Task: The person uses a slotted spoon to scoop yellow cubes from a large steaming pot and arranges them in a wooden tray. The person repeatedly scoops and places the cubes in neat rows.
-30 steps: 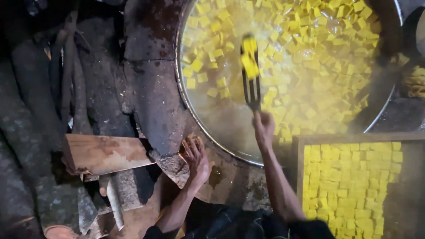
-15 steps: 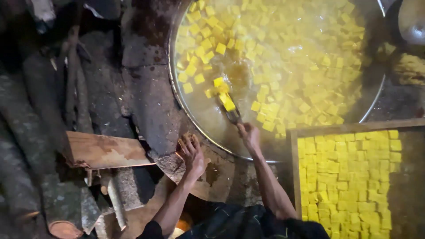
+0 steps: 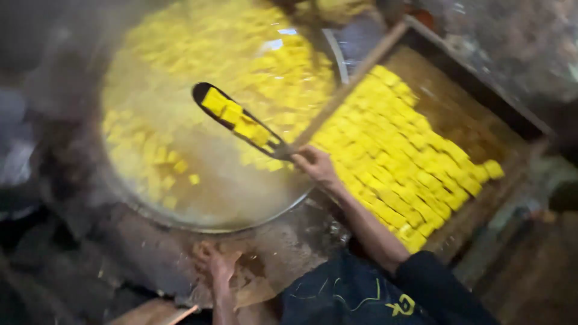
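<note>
My right hand (image 3: 316,165) has its fingers closed on a slotted spatula (image 3: 238,120) carrying yellow cubes (image 3: 232,112) above the steaming wok (image 3: 180,204) full of them. Beside it, a wooden tray (image 3: 469,96) holds packed rows. Left hand (image 3: 214,262) rests open on the stove rim.

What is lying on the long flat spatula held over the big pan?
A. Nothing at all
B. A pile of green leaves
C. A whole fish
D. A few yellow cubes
D: the right hand holds the spatula above the pan of cloudy liquid, and several yellow cubes sit in a row along its dark blade, like those floating below and those packed in the wooden tray.
</note>
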